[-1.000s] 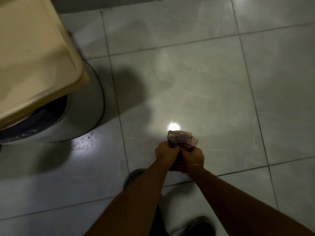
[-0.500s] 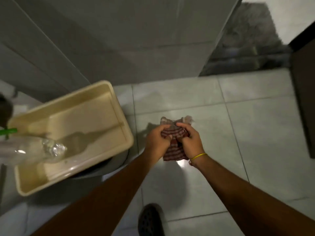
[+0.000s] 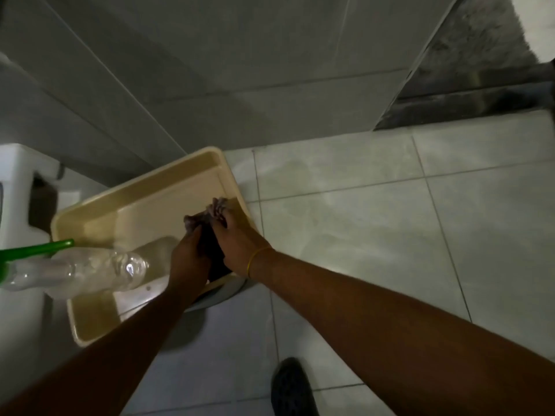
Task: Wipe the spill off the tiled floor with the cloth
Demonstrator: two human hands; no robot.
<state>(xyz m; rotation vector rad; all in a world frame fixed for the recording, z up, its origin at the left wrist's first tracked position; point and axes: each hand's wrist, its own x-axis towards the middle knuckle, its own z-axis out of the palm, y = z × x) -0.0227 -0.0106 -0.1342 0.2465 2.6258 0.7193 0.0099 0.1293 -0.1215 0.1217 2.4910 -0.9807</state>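
Two hands, left hand [image 3: 189,259] and right hand [image 3: 237,244], both clench one bunched cloth [image 3: 214,213] above one beige tub [image 3: 135,199]; one clear bottle [image 3: 81,270] lies across its rim, one shoe [image 3: 292,388] on the tiled floor [image 3: 360,223].

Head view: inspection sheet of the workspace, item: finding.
Surface: pale grey tiled floor, glossy; no spill discernible.
Job's things: bunched striped cloth, held over the cream rectangular plastic tub.
Clutter: clear crumpled plastic bottle and green stick at the tub's left edge.
Hands: left hand and right hand both grip the cloth.
Cables: nothing seen.
Surroundings: grey wall, dark shoe on the floor.
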